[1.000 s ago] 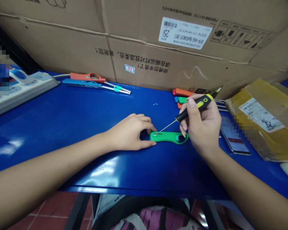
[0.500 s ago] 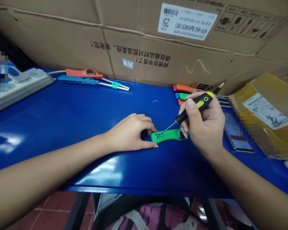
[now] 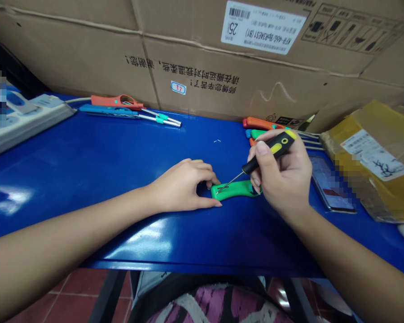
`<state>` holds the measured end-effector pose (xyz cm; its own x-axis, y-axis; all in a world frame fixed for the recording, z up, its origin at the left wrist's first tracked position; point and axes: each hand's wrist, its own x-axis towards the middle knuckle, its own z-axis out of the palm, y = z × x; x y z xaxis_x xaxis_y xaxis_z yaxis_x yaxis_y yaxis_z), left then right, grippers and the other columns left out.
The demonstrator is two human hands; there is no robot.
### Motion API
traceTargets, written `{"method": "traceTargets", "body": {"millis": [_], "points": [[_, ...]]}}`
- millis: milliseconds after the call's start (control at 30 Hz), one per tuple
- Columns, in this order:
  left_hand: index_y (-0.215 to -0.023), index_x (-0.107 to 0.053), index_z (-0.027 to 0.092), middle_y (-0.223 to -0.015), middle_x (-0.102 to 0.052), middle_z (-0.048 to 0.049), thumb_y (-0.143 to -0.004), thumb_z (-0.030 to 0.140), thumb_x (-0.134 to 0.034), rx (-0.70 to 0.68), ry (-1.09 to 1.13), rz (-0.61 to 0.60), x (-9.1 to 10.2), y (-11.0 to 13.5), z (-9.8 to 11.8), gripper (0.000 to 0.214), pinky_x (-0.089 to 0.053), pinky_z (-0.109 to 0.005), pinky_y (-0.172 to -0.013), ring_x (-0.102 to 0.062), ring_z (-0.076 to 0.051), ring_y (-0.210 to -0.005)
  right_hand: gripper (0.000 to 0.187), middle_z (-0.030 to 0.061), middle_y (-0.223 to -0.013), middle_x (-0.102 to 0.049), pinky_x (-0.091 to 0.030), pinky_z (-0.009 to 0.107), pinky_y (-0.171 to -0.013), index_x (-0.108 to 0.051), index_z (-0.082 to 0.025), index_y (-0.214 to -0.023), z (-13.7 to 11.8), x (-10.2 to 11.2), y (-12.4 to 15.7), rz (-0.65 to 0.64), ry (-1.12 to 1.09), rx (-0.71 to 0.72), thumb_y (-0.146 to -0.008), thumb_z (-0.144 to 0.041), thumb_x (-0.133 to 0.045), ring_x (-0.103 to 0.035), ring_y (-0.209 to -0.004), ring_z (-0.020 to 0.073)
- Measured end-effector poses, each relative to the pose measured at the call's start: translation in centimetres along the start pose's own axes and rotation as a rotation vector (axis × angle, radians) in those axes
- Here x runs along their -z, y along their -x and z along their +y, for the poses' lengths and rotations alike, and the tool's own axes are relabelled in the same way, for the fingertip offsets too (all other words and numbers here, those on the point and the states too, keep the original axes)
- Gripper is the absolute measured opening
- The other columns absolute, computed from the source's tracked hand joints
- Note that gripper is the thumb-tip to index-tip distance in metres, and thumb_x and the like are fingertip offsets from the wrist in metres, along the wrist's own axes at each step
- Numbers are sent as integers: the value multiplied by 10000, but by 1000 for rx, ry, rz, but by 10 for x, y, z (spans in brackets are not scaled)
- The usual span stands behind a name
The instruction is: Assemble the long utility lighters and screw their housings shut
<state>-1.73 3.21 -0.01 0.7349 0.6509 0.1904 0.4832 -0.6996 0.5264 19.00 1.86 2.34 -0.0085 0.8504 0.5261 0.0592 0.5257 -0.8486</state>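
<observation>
Head view: a curved green plastic casing (image 3: pixel 234 190) lies on the glossy blue table (image 3: pixel 87 179), its left end pinched by the left hand (image 3: pixel 186 187), its right end partly hidden behind the right hand (image 3: pixel 284 179), which grips a black-and-yellow screwdriver (image 3: pixel 278 146). Whether its tip touches the casing is unclear.

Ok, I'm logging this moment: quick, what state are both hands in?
Left hand: closed on one end of the green handle, thumb and fingers either side.
Right hand: closed, holding the screwdriver.
</observation>
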Motion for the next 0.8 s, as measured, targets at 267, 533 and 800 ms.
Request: {"method": "traceTargets", "body": {"millis": [267,533,800], "points": [[-982,-717,201,-909,-694,2,-817,475,-780,-5,-6,6,-1,1,0,326,-393,-316,-777,-631,-185,-882,155,-6,-781,-582,-522,275,-537,-570,-225,-968,-3,-1,4,20,74,42,-900,-296,-690,-573,-615,121],[-976,-717,200,-903,-693,8,-812,477,-783,0,-19,8,-1,1,1,328,-395,-318,-777,-635,-182,-876,115,10,-833,-608,-567,289,-585,-582,-242,-949,-5,-3,5,-19,89,72,-910,-280,-683,-613,-678,136],[-974,-723,206,-894,-691,10,-815,467,-780,6,-12,5,-1,0,1,311,-396,-322,-778,-635,-180,-871,372,-36,-830,-630,-564,260,-533,-476,-326,-1280,-14,5,3,-191,39,64,-950,-302,-646,-612,-603,115]]}}
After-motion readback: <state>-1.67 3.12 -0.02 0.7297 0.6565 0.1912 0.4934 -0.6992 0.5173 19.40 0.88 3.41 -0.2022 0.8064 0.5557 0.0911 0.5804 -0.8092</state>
